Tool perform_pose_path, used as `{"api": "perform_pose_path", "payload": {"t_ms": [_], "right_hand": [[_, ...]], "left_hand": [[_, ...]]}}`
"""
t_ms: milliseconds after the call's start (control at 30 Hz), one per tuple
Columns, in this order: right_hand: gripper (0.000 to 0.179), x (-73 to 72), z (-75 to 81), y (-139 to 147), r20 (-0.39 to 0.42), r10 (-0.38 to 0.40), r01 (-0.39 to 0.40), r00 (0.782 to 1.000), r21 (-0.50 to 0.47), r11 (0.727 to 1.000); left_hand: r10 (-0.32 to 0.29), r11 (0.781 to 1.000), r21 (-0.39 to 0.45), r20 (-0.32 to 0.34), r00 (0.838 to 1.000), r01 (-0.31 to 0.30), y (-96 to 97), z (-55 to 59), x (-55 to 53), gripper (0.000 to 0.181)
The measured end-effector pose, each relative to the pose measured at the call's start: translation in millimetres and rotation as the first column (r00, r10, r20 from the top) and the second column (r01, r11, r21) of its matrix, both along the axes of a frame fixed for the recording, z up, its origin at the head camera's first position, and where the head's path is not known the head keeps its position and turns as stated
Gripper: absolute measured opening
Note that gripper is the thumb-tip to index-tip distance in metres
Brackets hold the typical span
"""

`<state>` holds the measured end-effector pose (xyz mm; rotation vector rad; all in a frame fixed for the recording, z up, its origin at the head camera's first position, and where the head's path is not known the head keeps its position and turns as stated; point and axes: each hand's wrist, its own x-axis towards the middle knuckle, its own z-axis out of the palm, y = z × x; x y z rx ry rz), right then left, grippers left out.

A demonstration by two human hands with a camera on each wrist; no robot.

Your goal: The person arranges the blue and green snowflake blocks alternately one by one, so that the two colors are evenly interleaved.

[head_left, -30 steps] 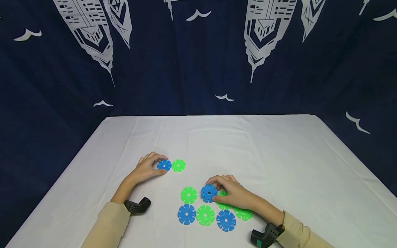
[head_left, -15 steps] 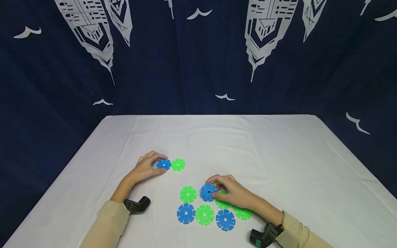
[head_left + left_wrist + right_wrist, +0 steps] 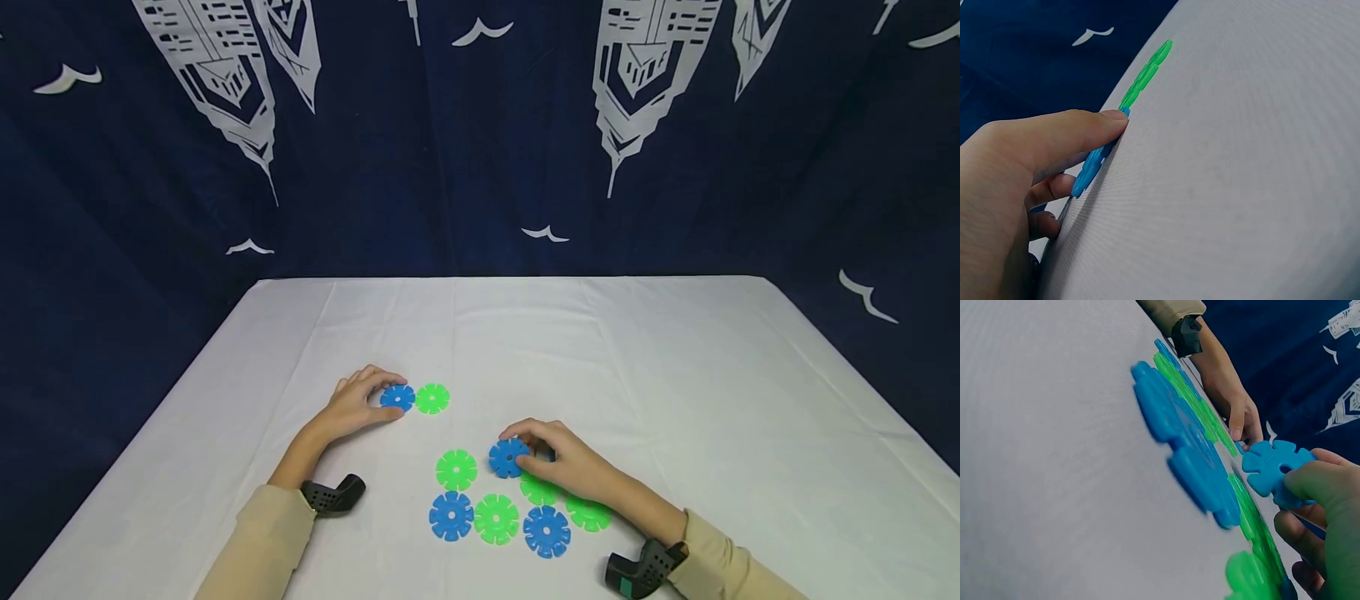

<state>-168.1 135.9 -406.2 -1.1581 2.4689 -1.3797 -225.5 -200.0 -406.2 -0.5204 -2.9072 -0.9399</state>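
Observation:
My left hand (image 3: pixel 358 407) holds a blue notched plastic disc (image 3: pixel 397 398) by its edges, thumb at the near side and fingers at the far side. A green notched disc (image 3: pixel 432 399) meets its right edge; in the left wrist view the green disc (image 3: pixel 1146 76) lies in line with the blue one. Between thumb and fingers, my right hand (image 3: pixel 562 457) pinches another blue disc (image 3: pixel 507 458). The right wrist view shows that blue disc (image 3: pixel 1275 469) tilted and lifted off the table. Beneath the right hand, a further blue disc is mostly hidden.
Several loose discs lie near the front: a green disc (image 3: pixel 456 471), a blue disc (image 3: pixel 452 517), a second green disc (image 3: pixel 497 520) and a second blue disc (image 3: pixel 547 532). More green discs (image 3: pixel 588 515) sit under the right forearm. A dark blue curtain (image 3: pixel 450 167) hangs behind the white table (image 3: pixel 712 375).
My right hand has shifted slightly away from me and to the right, with the blue disc in its pinch. My left hand has stayed in place.

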Motion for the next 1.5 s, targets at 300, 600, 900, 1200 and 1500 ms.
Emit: {"api": "perform_pose_path", "payload": {"t_ms": [300, 600, 900, 1200, 1500], "right_hand": [[0.027, 1.6, -0.2, 0.5, 0.054, -0.043, 0.046, 0.998, -0.047, 0.998], [0.029, -4.5, 12.1, -8.0, 0.14, -0.166, 0.177, 0.976, -0.075, 0.981], [0.031, -26.6, 22.5, -29.2, 0.159, -0.258, 0.27, 0.953, -0.056, 0.961], [0.033, -48.1, 19.5, -56.0, 0.188, -0.286, 0.3, 0.94, -0.054, 0.952], [0.031, -59.3, 9.4, -73.2, 0.208, -0.388, 0.399, 0.898, -0.015, 0.917]], "left_hand": [[0.009, 1.0, 0.011, 0.021, 1.0, -0.009, 1.4, -2.6, 2.1, 0.045], [0.008, 1.0, 0.006, 0.019, 1.0, -0.009, 1.9, -2.2, 1.3, 0.045], [0.003, 1.0, 0.009, 0.02, 1.0, -0.003, 2.8, -0.9, 0.8, 0.045], [0.002, 1.0, 0.014, 0.027, 1.0, -0.003, 3.1, -0.8, 0.8, 0.045], [0.01, 1.0, 0.011, 0.021, 1.0, -0.01, 3.0, 2.3, 1.0, 0.045]]}}
